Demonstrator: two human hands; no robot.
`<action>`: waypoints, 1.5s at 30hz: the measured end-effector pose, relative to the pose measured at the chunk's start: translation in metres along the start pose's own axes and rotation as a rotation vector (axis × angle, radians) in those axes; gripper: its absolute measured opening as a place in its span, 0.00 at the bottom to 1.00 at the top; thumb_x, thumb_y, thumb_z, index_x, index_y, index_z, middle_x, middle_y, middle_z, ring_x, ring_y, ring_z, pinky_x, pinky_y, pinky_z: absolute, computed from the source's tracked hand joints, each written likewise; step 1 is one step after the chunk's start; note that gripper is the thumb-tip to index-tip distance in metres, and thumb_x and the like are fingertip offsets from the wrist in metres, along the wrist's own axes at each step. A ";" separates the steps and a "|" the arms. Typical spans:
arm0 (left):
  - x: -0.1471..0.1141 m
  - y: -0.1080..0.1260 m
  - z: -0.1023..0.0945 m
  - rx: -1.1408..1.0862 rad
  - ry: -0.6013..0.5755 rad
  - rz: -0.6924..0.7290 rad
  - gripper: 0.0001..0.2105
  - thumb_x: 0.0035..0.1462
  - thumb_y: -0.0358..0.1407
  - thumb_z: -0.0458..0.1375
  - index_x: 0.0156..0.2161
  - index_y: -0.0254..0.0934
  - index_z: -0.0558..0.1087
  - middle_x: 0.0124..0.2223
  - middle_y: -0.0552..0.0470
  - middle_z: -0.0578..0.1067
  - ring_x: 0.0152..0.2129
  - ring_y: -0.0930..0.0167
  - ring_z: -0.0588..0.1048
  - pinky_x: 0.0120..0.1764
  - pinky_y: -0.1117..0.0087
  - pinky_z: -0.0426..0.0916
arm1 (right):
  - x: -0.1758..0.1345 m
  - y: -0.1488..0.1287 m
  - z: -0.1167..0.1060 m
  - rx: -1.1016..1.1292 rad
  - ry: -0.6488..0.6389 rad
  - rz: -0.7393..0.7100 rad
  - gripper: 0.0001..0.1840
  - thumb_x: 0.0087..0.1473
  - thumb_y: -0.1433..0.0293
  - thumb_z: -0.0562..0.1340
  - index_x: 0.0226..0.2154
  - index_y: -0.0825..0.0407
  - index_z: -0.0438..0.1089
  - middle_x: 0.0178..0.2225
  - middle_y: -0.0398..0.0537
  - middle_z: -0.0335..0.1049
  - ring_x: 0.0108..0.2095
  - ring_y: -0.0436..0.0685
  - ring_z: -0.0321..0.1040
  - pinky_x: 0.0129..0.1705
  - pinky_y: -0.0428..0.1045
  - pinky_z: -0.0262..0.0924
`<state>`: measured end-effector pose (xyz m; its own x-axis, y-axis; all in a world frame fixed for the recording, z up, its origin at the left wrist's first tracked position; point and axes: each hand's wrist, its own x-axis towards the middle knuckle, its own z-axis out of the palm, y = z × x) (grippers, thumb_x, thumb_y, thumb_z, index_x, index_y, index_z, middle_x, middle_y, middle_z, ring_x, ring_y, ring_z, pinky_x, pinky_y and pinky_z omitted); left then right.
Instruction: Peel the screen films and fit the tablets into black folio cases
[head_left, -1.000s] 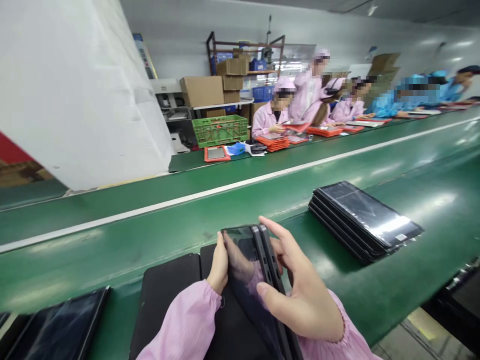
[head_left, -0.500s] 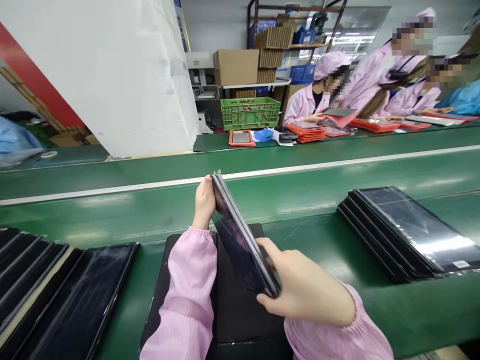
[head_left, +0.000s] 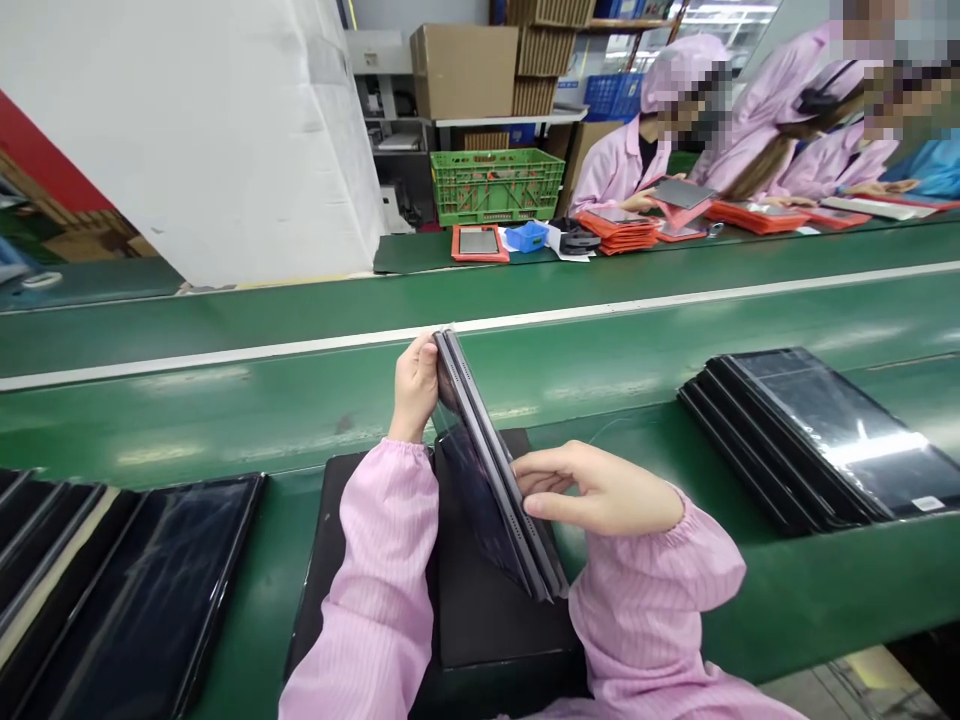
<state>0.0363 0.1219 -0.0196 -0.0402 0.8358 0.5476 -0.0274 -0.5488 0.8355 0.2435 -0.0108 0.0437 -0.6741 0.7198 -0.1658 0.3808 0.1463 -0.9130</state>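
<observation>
Two thin tablets (head_left: pixel 491 480) stand tilted on edge, close together, with speaker holes along their narrow sides. My left hand (head_left: pixel 415 388) is closed on their far end, thumb near the top corner. On the right, my right hand (head_left: pixel 600 490) has its fingers half bent and apart, fingertips at the back face of the right-hand tablet; whether they press on it I cannot tell. Beneath the tablets lies a flat black surface (head_left: pixel 495 625), split by a seam, partly hidden by my left sleeve.
A stack of black tablets (head_left: pixel 832 430) lies at the right on the green bench (head_left: pixel 637 420). More dark tablets (head_left: pixel 150 590) lean in a row at the left. Across the line, people in pink handle orange-cased tablets (head_left: pixel 615 228) near a green crate (head_left: pixel 496 187).
My right hand has left the near end of the tablets and moved up along their right side. The two tablets have turned, showing more of their edges. The view has tipped downward.
</observation>
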 end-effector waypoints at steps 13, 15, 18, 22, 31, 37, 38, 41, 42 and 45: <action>-0.001 0.007 -0.003 0.069 -0.018 0.019 0.27 0.59 0.61 0.46 0.31 0.38 0.69 0.26 0.54 0.66 0.21 0.72 0.63 0.26 0.70 0.59 | -0.006 0.002 -0.003 -0.092 -0.013 -0.057 0.19 0.63 0.63 0.57 0.49 0.58 0.71 0.35 0.48 0.76 0.34 0.52 0.69 0.36 0.45 0.64; -0.001 0.010 -0.003 0.066 -0.032 0.025 0.27 0.59 0.62 0.46 0.28 0.38 0.66 0.25 0.54 0.65 0.21 0.72 0.62 0.25 0.70 0.58 | -0.007 0.001 -0.003 -0.070 -0.004 -0.033 0.18 0.62 0.62 0.58 0.46 0.59 0.72 0.36 0.49 0.76 0.35 0.53 0.71 0.37 0.45 0.65; -0.002 0.016 -0.002 0.083 -0.047 0.053 0.28 0.59 0.62 0.46 0.28 0.38 0.67 0.25 0.54 0.65 0.21 0.72 0.63 0.27 0.70 0.59 | -0.009 -0.001 -0.002 -0.077 0.036 -0.028 0.17 0.62 0.61 0.59 0.41 0.58 0.73 0.35 0.49 0.77 0.34 0.53 0.72 0.37 0.46 0.66; -0.003 0.028 0.003 0.085 -0.067 0.085 0.28 0.59 0.62 0.45 0.33 0.38 0.71 0.26 0.54 0.67 0.23 0.71 0.65 0.29 0.69 0.62 | -0.005 -0.001 0.001 -0.036 0.176 -0.093 0.18 0.62 0.60 0.57 0.44 0.56 0.73 0.41 0.52 0.77 0.41 0.57 0.74 0.43 0.50 0.69; -0.013 0.048 0.016 0.052 -0.162 0.089 0.30 0.56 0.65 0.43 0.36 0.40 0.71 0.30 0.50 0.72 0.28 0.67 0.71 0.30 0.68 0.64 | 0.009 -0.003 0.018 0.150 0.553 -0.263 0.16 0.60 0.59 0.61 0.46 0.52 0.70 0.45 0.53 0.75 0.43 0.58 0.74 0.45 0.51 0.71; -0.019 0.058 0.022 0.097 -0.187 0.123 0.32 0.58 0.65 0.39 0.36 0.40 0.72 0.36 0.45 0.77 0.38 0.62 0.74 0.38 0.63 0.67 | 0.010 -0.009 0.022 0.148 0.643 -0.261 0.13 0.58 0.63 0.63 0.44 0.51 0.69 0.47 0.52 0.73 0.40 0.57 0.74 0.44 0.51 0.71; -0.019 0.059 0.022 0.095 -0.184 0.129 0.32 0.58 0.64 0.38 0.36 0.40 0.72 0.36 0.45 0.77 0.38 0.62 0.74 0.38 0.63 0.67 | 0.010 -0.010 0.023 0.137 0.649 -0.259 0.12 0.58 0.64 0.62 0.43 0.51 0.69 0.47 0.52 0.73 0.41 0.57 0.74 0.44 0.51 0.71; -0.022 0.061 0.024 0.068 -0.183 0.137 0.32 0.60 0.63 0.37 0.36 0.40 0.73 0.36 0.46 0.78 0.38 0.63 0.74 0.39 0.63 0.67 | 0.008 -0.013 0.023 0.130 0.641 -0.253 0.10 0.58 0.65 0.61 0.43 0.51 0.69 0.47 0.51 0.73 0.40 0.56 0.74 0.46 0.51 0.70; -0.022 0.062 0.024 0.054 -0.192 0.141 0.32 0.60 0.62 0.37 0.37 0.40 0.74 0.37 0.46 0.78 0.38 0.62 0.75 0.39 0.62 0.67 | 0.007 -0.013 0.023 0.127 0.637 -0.257 0.10 0.59 0.66 0.61 0.43 0.51 0.69 0.46 0.51 0.73 0.40 0.55 0.74 0.46 0.51 0.70; -0.023 0.064 0.025 0.040 -0.221 0.153 0.33 0.62 0.61 0.36 0.43 0.41 0.75 0.38 0.45 0.78 0.40 0.62 0.75 0.40 0.62 0.67 | 0.004 -0.013 0.023 0.113 0.627 -0.270 0.10 0.60 0.66 0.60 0.43 0.51 0.69 0.46 0.51 0.73 0.41 0.56 0.73 0.46 0.51 0.70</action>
<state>0.0605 0.0679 0.0219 0.1786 0.7293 0.6605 0.0015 -0.6714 0.7411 0.2210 -0.0253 0.0466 -0.2294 0.9295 0.2887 0.1600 0.3286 -0.9308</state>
